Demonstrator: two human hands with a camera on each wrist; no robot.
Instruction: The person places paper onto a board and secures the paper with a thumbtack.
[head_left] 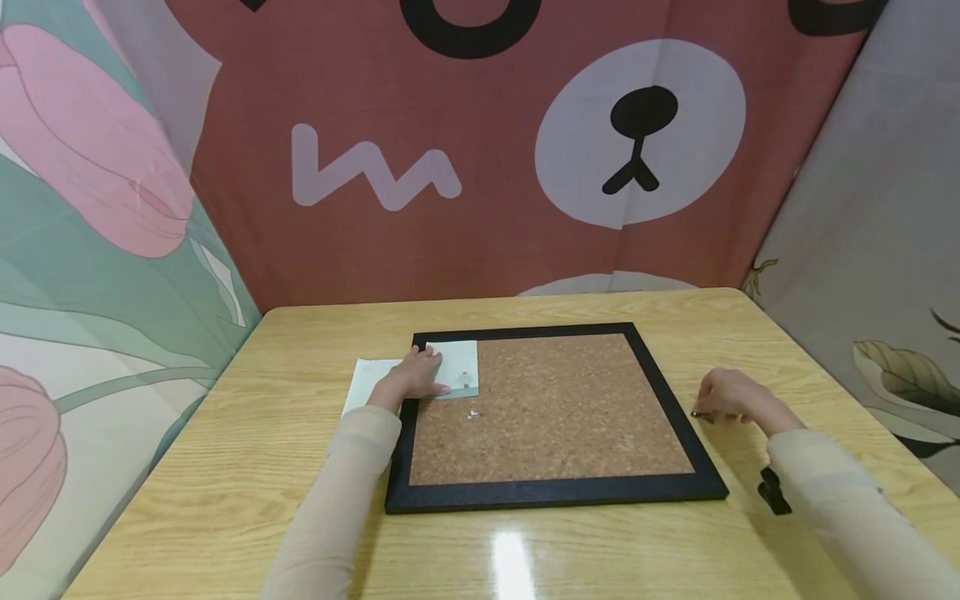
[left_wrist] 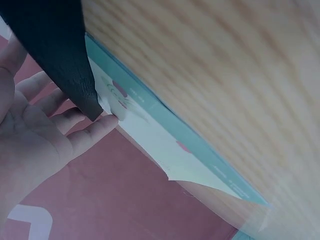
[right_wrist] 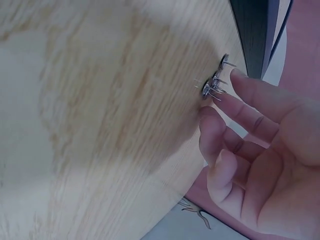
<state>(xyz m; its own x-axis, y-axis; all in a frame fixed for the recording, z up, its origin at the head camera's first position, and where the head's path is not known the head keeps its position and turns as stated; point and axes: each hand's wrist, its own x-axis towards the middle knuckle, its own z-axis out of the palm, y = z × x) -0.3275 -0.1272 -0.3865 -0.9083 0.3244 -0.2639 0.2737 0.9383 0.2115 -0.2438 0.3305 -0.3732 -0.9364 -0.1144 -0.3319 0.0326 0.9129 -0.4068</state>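
Note:
My left hand (head_left: 416,375) rests with spread fingers on a pale printed sheet of paper (head_left: 459,367) at the upper left corner of a black-framed corkboard (head_left: 555,408). Another pale sheet (head_left: 367,382) with a green border sticks out left of the frame, partly behind the hand. Right of the board, my right hand (head_left: 729,395) is low over the table at a few metal thumbtacks (right_wrist: 214,82). Their pins point up in the right wrist view. Thumb and forefinger lie on either side of the tacks, apart from each other.
A tiny shiny object (head_left: 472,414) lies on the cork below the paper. The wooden table (head_left: 240,467) extends around the board. Below the right forearm shows a small black object (head_left: 773,492). Printed cloths (head_left: 510,250) hang behind and at both sides.

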